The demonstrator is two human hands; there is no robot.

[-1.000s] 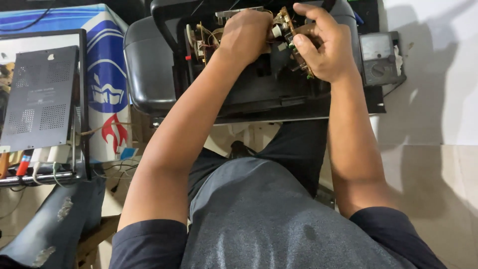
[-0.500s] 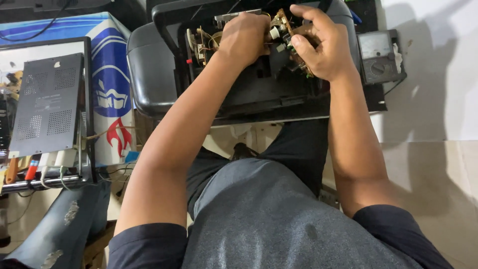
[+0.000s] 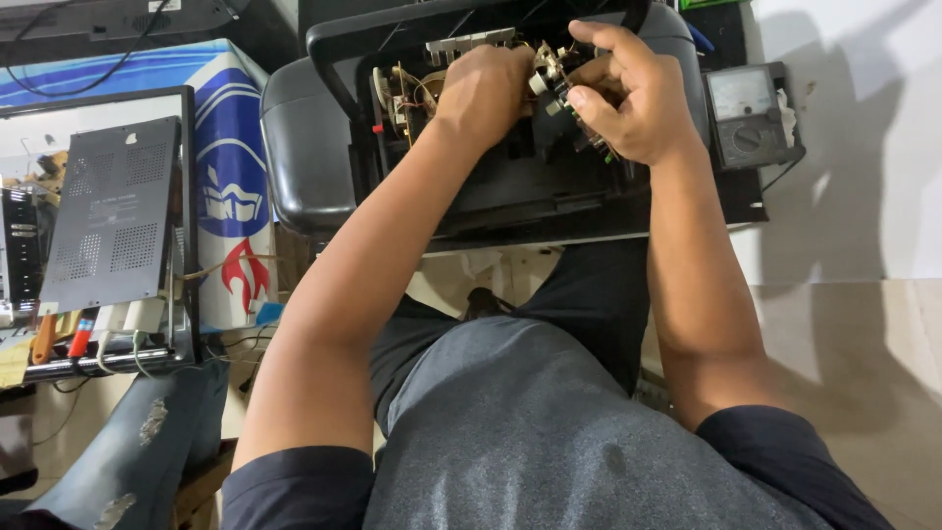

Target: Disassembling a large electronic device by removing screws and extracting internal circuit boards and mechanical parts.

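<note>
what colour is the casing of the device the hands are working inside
Black: the casing is black plastic, seen in the head view.

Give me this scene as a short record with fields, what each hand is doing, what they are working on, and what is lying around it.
Left hand: closed fist, gripping into the exposed wiring of the opened black device
Right hand: fingers pinch a small circuit board assembly lifted above the casing
Device handle: black, arching over the open casing
Right of device: grey analog meter with a dial
Left of device: blue and white box, perforated grey metal panel
Lower left: another person's jeans-clad leg
</note>
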